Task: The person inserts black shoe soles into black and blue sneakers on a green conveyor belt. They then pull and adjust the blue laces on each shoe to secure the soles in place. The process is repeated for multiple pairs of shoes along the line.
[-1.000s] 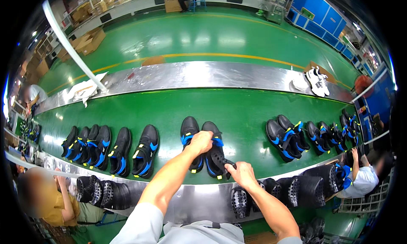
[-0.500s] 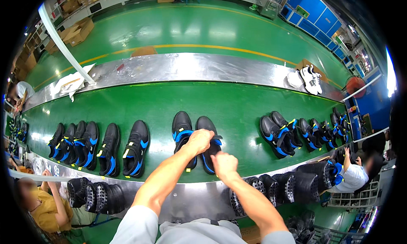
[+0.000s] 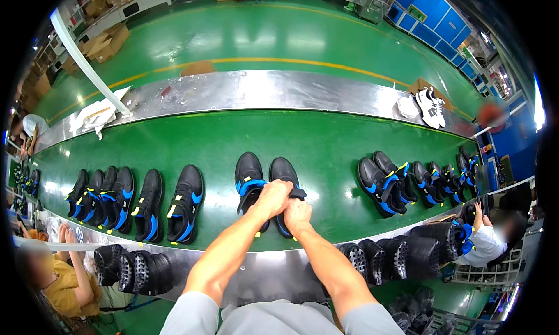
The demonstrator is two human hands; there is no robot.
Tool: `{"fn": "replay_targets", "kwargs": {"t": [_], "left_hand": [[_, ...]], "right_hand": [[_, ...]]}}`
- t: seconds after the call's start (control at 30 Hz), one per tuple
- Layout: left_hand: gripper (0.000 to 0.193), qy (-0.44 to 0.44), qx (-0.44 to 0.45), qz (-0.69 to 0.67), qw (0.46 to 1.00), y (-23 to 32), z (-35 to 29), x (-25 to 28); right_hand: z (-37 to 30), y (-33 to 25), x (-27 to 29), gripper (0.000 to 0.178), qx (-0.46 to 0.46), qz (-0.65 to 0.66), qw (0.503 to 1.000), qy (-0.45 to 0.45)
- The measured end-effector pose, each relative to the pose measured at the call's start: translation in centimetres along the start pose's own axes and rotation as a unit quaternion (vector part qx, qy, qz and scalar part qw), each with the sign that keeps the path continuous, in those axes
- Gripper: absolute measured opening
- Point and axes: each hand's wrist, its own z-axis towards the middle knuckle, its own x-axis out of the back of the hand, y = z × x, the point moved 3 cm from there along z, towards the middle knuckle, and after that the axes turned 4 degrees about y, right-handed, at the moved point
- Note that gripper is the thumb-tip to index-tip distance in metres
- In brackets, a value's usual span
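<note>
A pair of black sneakers with blue trim lies in front of me on the green belt, toes pointing away. On the left sneaker a strap with a blue underside is folded up. My left hand is closed at the instep of the right sneaker, its fingers on a dark strap whose end sticks out to the right. Just below, my right hand is closed against the same shoe, nearly touching my left. What its fingers grip is hidden, as is most of the shoe's opening.
More black-and-blue sneakers stand left and right on the green belt. Black boots line the near metal ledge. White shoes rest on the far metal ledge. People sit at both sides.
My right hand has moved up and left from beside the shoe's heel to just below my left hand. My left hand stays at the strap, almost unmoved.
</note>
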Motion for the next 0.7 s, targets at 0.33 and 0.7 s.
{"fn": "replay_targets", "kwargs": {"t": [0.33, 0.7], "left_hand": [[0.064, 0.202, 0.061, 0.054, 0.976, 3.1, -9.8, 4.2], [0.034, -0.066, 0.206, 0.149, 0.965, -3.1, -15.2, 3.0]], "right_hand": [[-1.9, 0.7, 6.1, 0.046, -0.063, 0.019, 0.998, -0.008], [-2.3, -2.3, -2.8, 0.051, 0.032, 0.266, 0.959, -0.088]]}}
